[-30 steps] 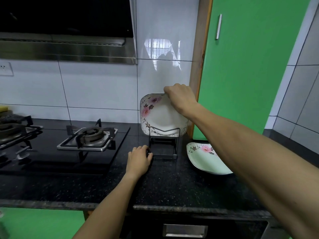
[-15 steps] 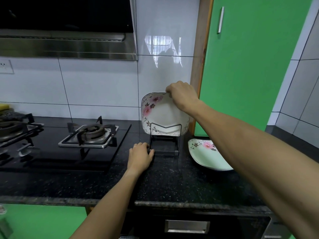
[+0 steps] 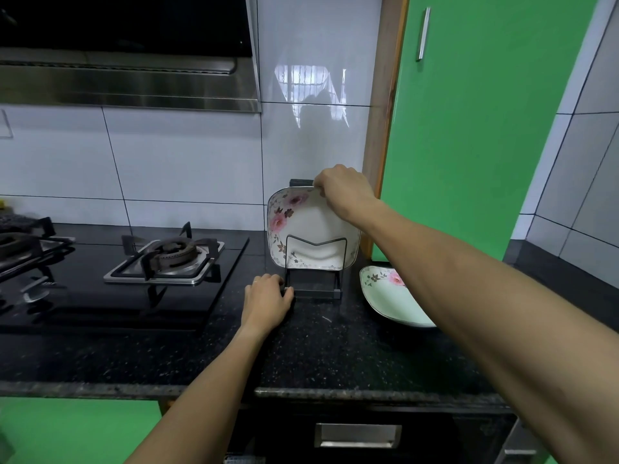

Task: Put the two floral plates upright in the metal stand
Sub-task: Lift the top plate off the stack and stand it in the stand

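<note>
One white square floral plate (image 3: pixel 313 226) stands in the black metal wire stand (image 3: pixel 315 266), its top rim pinched by the right hand (image 3: pixel 345 192), while the left hand (image 3: pixel 268 296) grips the stand's base and the pale green floral plate (image 3: pixel 392 298) lies flat on the counter.

Soft, even daylight fills the sharp frame, a bright window glare sits on the white wall tile (image 3: pixel 311 95) above the upright plate (image 3: pixel 311 226), and straight lines bow toward the edges.

A black speckled tabletop (image 3: pixel 335 356) meets glossy white wall tiles (image 3: pixel 187 162); left sits a gas hob (image 3: pixel 167 259) under a steel hood (image 3: pixel 127 85), right a green door (image 3: pixel 485 128).
</note>
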The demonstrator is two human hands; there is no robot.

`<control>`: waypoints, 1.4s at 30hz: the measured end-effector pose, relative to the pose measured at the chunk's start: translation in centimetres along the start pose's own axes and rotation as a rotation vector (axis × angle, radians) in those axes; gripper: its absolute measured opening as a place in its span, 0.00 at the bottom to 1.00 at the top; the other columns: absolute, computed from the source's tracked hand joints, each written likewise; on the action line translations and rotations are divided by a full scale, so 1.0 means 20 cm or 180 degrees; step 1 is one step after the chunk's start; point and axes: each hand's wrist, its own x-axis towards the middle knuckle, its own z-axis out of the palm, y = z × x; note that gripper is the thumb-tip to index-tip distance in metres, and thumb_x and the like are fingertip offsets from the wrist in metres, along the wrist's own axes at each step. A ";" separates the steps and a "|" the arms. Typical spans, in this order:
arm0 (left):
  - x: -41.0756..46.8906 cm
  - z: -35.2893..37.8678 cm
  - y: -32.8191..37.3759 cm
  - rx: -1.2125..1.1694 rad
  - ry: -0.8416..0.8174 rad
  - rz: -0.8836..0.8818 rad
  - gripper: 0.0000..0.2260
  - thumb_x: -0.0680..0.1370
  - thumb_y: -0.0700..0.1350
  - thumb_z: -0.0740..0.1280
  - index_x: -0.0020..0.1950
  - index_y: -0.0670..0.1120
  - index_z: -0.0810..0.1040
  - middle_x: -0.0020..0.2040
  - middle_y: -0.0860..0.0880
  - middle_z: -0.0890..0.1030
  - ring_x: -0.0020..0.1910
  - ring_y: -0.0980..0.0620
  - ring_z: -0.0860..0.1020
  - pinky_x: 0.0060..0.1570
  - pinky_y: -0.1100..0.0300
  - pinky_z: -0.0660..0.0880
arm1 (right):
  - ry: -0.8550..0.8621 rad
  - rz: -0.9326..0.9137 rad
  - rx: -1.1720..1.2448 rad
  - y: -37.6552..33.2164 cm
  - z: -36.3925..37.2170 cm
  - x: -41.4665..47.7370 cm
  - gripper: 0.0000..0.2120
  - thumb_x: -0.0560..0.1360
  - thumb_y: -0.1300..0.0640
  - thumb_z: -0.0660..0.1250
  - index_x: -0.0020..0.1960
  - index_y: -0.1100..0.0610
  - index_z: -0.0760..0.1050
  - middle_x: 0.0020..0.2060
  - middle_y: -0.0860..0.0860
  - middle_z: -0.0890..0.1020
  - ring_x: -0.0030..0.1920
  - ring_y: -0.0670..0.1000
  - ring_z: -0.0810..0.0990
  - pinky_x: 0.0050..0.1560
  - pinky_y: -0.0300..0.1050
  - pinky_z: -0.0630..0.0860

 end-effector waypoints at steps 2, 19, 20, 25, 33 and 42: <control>0.00 0.00 0.00 -0.0015 -0.0010 -0.0014 0.17 0.80 0.52 0.63 0.62 0.42 0.79 0.58 0.45 0.81 0.60 0.45 0.75 0.62 0.49 0.67 | -0.0023 0.0019 0.0045 0.00 0.01 0.00 0.17 0.75 0.69 0.58 0.58 0.57 0.79 0.46 0.59 0.78 0.45 0.61 0.77 0.40 0.46 0.65; 0.00 0.00 -0.01 -0.0052 -0.0062 -0.0079 0.16 0.80 0.53 0.63 0.52 0.42 0.83 0.54 0.44 0.79 0.57 0.44 0.75 0.60 0.48 0.69 | -0.0180 0.0059 0.0052 -0.02 0.06 -0.06 0.12 0.73 0.70 0.59 0.45 0.57 0.77 0.39 0.56 0.72 0.40 0.59 0.71 0.39 0.45 0.64; 0.00 0.00 -0.01 -0.0075 -0.0075 -0.0095 0.16 0.80 0.53 0.63 0.50 0.42 0.83 0.54 0.44 0.79 0.57 0.43 0.75 0.59 0.48 0.69 | -0.0182 0.0059 0.0030 -0.02 0.07 -0.06 0.12 0.72 0.70 0.59 0.44 0.58 0.77 0.39 0.56 0.73 0.39 0.59 0.71 0.38 0.45 0.64; 0.00 0.00 -0.01 -0.0084 -0.0093 -0.0106 0.17 0.80 0.53 0.64 0.46 0.41 0.83 0.51 0.44 0.79 0.54 0.43 0.75 0.57 0.49 0.70 | -0.0212 0.0079 -0.0007 -0.02 0.08 -0.08 0.12 0.70 0.72 0.60 0.45 0.60 0.78 0.38 0.56 0.72 0.38 0.60 0.71 0.37 0.45 0.63; 0.01 0.01 -0.03 -0.0196 -0.0034 -0.0137 0.18 0.77 0.54 0.64 0.31 0.45 0.78 0.35 0.47 0.79 0.42 0.44 0.77 0.51 0.47 0.75 | -0.0264 0.0071 0.0048 -0.03 0.09 -0.09 0.10 0.71 0.70 0.60 0.39 0.56 0.73 0.38 0.56 0.72 0.39 0.60 0.71 0.38 0.45 0.63; 0.02 0.02 -0.04 -0.0231 -0.0077 -0.0089 0.19 0.76 0.54 0.65 0.29 0.45 0.76 0.34 0.47 0.78 0.40 0.45 0.77 0.50 0.47 0.75 | -0.0238 0.0071 -0.0008 -0.02 0.12 -0.10 0.11 0.72 0.72 0.60 0.38 0.56 0.70 0.37 0.56 0.73 0.38 0.59 0.71 0.38 0.45 0.64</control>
